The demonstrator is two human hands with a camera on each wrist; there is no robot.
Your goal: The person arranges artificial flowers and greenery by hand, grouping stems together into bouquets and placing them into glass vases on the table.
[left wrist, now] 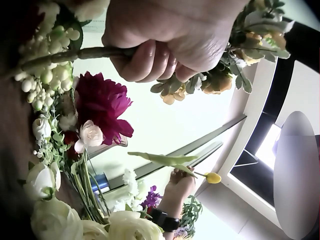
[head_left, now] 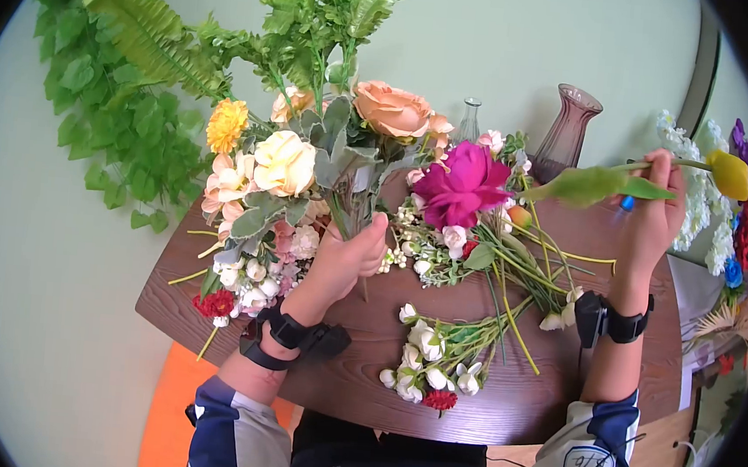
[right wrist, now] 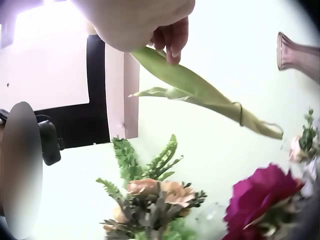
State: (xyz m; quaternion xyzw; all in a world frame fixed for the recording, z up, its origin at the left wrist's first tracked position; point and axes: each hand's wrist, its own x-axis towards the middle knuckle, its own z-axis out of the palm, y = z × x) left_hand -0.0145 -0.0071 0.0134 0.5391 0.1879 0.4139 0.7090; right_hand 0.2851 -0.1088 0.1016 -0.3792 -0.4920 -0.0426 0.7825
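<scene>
The left hand [head_left: 350,254] is closed around the stems of a bunch with a peach rose [head_left: 392,110] and grey-green leaves [head_left: 337,143]. The fingers are curled fully, and in the left wrist view one brownish stem [left wrist: 100,52] comes out from the fist. The hand is above the middle of the brown table [head_left: 337,371], and the bunch stands up from it.

The right hand [head_left: 658,199] is raised at the right side and pinches the green stem of a yellow tulip [head_left: 730,175] between the thumb and the fingers. The tulip lies almost horizontally in the air: its bloom points to the right, and its long green leaf [head_left: 580,186] points to the left, towards the magenta flower [head_left: 464,185] (in the right wrist view, the leaf and this flower are apart).

At the far right of the table is a purplish glass vase [head_left: 568,130], and to its left is a clear glass vessel [head_left: 470,122], of which the lower part is hidden. On the near part, a bundle of white flowers [head_left: 426,352] lies with a small red flower [head_left: 440,400] at its near end. At the left there are a yellow flower [head_left: 227,125] and a cream flower [head_left: 285,163]; whether the left hand holds also these, I cannot tell
</scene>
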